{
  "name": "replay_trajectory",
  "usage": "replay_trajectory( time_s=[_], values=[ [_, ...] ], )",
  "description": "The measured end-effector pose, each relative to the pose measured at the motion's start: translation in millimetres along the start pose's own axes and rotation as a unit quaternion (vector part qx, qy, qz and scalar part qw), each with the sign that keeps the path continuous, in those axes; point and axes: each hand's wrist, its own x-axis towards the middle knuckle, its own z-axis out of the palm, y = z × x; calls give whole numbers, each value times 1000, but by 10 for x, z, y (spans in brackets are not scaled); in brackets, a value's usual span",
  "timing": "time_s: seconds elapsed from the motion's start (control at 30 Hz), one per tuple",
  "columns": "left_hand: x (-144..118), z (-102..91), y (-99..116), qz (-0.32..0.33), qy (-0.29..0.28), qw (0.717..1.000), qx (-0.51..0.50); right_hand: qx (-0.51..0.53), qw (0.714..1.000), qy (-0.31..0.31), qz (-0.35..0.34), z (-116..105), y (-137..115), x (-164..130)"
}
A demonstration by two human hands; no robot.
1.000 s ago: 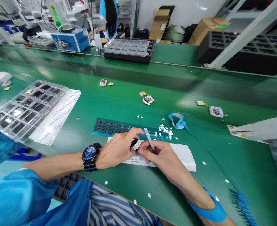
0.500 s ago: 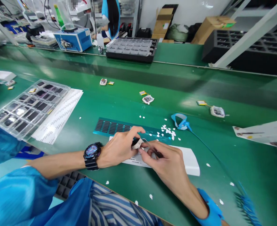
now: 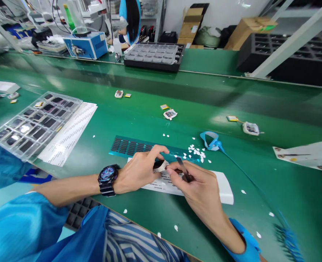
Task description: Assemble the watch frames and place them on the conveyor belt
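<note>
Head view looks down on a green work surface (image 3: 139, 120) where two bare hands meet over a white paper sheet (image 3: 218, 183). The left hand (image 3: 137, 171), with a dark wristwatch (image 3: 108, 178) on its wrist, pinches a small white-and-black part (image 3: 160, 165) between thumb and forefinger, just above the sheet's left end. The right hand (image 3: 197, 187) is curled closed around a pair of tweezers (image 3: 183, 169), held like a pen, and its thumb and forefinger press against the same small part — the two hands touch there. A blue wrist strap (image 3: 245, 242) circles the right forearm.

Just beyond the hands lies a teal strip of small dark pads (image 3: 128, 146), partly covered by the left fingers. Near its right end sits a scatter of white paper bits (image 3: 196, 152), and beside those a blue looped cord (image 3: 211, 142) trails off to the right. A clear tray of dark parts (image 3: 35, 122) rests on a printed sheet (image 3: 70, 131) well to the left. Farther out on the surface are three small white devices — one at (image 3: 118, 94), one at (image 3: 170, 114), one at (image 3: 250, 128) — each beside a yellow tag. A black tray (image 3: 153, 56) and a blue box (image 3: 86, 45) stand at the far edge.
</note>
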Motion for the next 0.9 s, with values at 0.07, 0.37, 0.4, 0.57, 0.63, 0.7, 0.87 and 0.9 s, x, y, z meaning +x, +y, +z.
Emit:
replay_trajectory(
  time_s=[0.07,0.37,0.4,0.57,0.63,0.7,0.87,0.9],
  values=[
    [13,-8,1,-2,8,1000,-5,-12,1000,9,6,-7,-11,9],
    [106,-111,29,-31,16,997,-66,-205,972,57,-101,-239,350,154],
    [113,-121,29,-40,10,996,-82,-227,965,55,-123,-249,375,162],
    [128,-141,8,-66,0,982,-178,-223,950,86,-198,-175,259,123],
    [126,-150,10,-64,-4,981,-183,-198,951,89,-221,-134,181,83],
    [124,-164,26,-51,-17,985,-163,-188,950,84,-234,-115,133,44],
    [111,-190,103,-30,-42,992,-119,-194,937,91,-276,-143,116,0],
    [106,-189,117,-35,-44,993,-104,-196,934,92,-284,-148,117,-1]
  ],
)
